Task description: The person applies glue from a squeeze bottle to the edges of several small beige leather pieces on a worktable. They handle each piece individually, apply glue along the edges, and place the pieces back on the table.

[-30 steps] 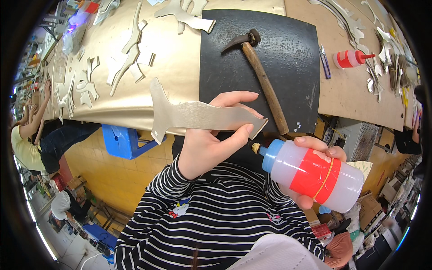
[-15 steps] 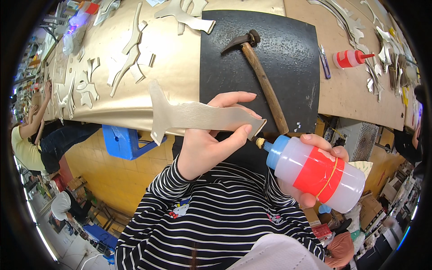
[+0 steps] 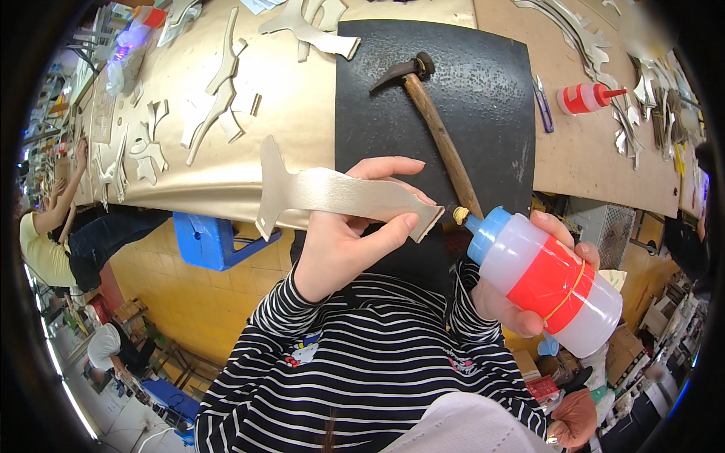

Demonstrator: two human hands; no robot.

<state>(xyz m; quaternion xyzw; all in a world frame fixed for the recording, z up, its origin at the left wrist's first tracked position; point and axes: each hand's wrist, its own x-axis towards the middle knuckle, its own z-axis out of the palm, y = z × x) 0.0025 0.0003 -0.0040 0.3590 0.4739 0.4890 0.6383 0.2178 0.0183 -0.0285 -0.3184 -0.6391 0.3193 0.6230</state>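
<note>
My left hand [image 3: 343, 245] pinches a pale metallic-beige leather piece [image 3: 325, 190] near its right end, thumb on top. The piece has a forked left end and curves up in the middle. In my right hand [image 3: 521, 306] lies a translucent squeeze bottle [image 3: 593, 321] with a red label, a rubber band around it and a blue cap [image 3: 489, 232]. Its wrapped nozzle tip [image 3: 460, 216] points up and left, a short gap away from the leather's end. Beyond my hands, a wooden-handled hammer [image 3: 442, 136] rests on a black board [image 3: 491, 90].
Several cut leather pieces [image 3: 220, 98] lie on the gold sheet [image 3: 294, 83] at left. Right of the board are thread snips [image 3: 544, 106] and a small red-capped bottle [image 3: 580, 99]. A blue stool [image 3: 202, 240] stands under the table edge. Another person [image 3: 57, 234] works at far left.
My right hand has drawn the bottle slightly right, so its nozzle has come away from the leather's end. The leather piece now arches more in my left hand.
</note>
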